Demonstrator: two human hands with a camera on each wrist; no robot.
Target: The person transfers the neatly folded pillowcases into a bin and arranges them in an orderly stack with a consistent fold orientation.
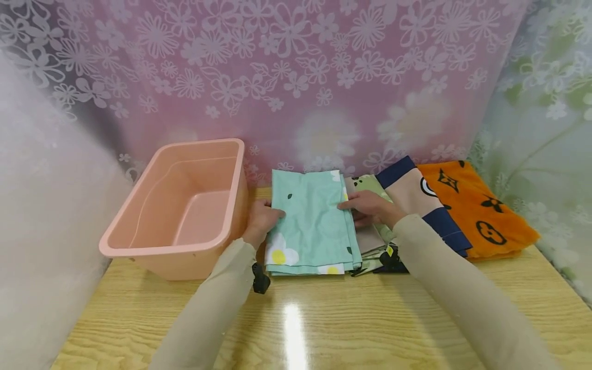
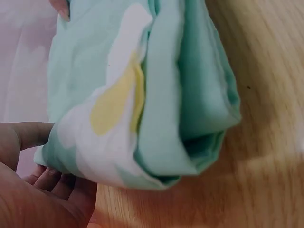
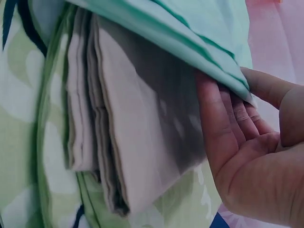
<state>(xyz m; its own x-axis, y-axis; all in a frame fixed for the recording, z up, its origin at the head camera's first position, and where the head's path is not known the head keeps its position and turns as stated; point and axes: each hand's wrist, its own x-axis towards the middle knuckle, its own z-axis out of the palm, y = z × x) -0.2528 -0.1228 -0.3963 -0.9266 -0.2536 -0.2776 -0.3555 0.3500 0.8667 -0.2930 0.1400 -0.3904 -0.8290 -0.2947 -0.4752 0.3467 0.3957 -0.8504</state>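
Observation:
A folded mint-green cloth (image 1: pixel 310 221) with white and yellow daisies lies between my two hands in the head view. My left hand (image 1: pixel 263 218) grips its left edge, thumb on top and fingers underneath, as the left wrist view shows on the folded cloth (image 2: pixel 85 71). At the opposite edge my right hand (image 1: pixel 372 206) pinches the cloth, thumb above and fingers below. In the right wrist view that mint edge (image 3: pixel 209 61) is lifted over a folded beige cloth (image 3: pixel 152 123), which rests on a green patterned cloth (image 3: pixel 23 123).
A pink plastic tub (image 1: pixel 203 216) stands at the left on the wooden table (image 1: pixel 342 318). To the right, a navy-and-beige cloth (image 1: pixel 407 185) and an orange patterned cloth (image 1: pixel 485 216) lie overlapped. A pink floral curtain (image 1: pixel 287 92) hangs behind.

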